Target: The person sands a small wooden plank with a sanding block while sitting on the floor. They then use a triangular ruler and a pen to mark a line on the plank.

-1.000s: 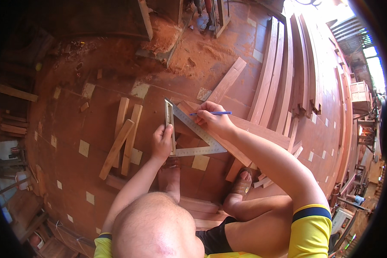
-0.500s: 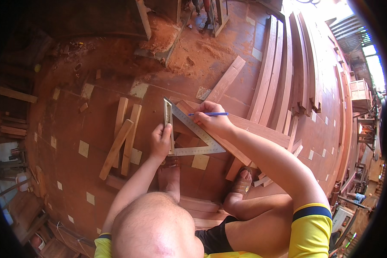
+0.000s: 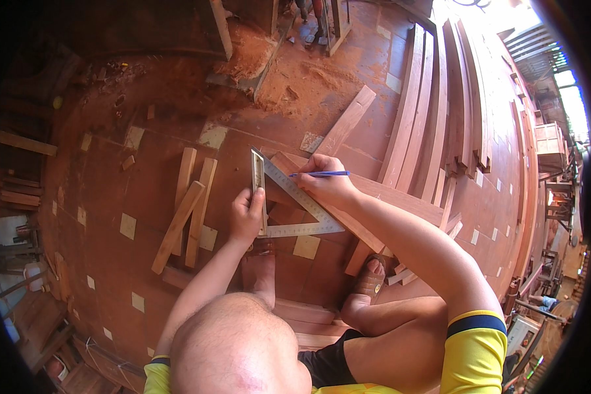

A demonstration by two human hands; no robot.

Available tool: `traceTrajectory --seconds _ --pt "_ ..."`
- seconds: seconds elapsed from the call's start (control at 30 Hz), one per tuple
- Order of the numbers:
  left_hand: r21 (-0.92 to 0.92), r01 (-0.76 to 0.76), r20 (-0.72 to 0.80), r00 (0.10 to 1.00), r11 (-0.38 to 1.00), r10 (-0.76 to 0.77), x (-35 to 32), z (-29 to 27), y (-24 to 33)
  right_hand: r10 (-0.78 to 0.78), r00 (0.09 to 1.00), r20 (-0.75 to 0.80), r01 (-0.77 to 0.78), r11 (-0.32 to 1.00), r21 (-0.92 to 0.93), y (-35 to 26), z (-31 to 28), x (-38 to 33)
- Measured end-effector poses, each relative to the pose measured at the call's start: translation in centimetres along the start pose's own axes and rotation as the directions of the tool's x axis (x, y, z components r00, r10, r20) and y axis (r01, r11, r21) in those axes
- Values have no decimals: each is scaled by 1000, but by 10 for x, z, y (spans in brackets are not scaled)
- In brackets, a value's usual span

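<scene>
On the reddish workshop floor near the middle of the view, a metal triangular square (image 3: 289,203) lies flat on a long reddish wooden board (image 3: 374,197) that runs from the centre off toward the right. The left hand (image 3: 246,215) rests on the left leg of the square, fingers curled over its edge and pressing it down against the board. The right hand (image 3: 325,184) sits just right of the square's slanted edge, thumb and fingers pinched around a blue pen (image 3: 322,174) whose tip points left toward that edge. Left of the hands, a few short wooden strips (image 3: 187,210) lie loosely crossed on the floor. Farther right, a stack of long curved planks (image 3: 440,98) stretches away toward the far side. Another short plank (image 3: 348,121) lies at an angle just beyond the right hand. A pile of sawdust (image 3: 249,56) sits far off near the top. Nearer in, a sandalled foot (image 3: 369,279) rests beside the board.
</scene>
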State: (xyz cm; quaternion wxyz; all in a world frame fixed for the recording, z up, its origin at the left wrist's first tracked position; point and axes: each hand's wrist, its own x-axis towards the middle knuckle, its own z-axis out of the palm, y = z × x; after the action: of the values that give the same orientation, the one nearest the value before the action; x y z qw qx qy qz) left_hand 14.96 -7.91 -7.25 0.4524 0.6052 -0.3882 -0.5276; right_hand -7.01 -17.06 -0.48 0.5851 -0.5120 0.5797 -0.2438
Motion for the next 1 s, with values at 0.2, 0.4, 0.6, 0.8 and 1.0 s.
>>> traceTrajectory --seconds 0.2,0.4,0.6,0.8,1.0 --pt "-6 48 -1 999 999 -48 -3 2 10 -9 999 52 11 999 -42 1 -3 1" --pt "17 11 -13 1000 1000 -11 -1 2 5 -26 999 43 29 998 -59 -2 0 -1" --pt "17 -1 -22 1000 1000 2 -1 2 4 -77 997 0 76 993 -86 -2 2 -2" --pt "50 50 -12 999 997 -50 -1 1 3 -56 998 -36 51 991 -123 -2 3 -3" --pt "-12 -12 -43 999 1000 12 -5 -1 2 9 999 -37 -10 1000 -16 -7 -1 -7"
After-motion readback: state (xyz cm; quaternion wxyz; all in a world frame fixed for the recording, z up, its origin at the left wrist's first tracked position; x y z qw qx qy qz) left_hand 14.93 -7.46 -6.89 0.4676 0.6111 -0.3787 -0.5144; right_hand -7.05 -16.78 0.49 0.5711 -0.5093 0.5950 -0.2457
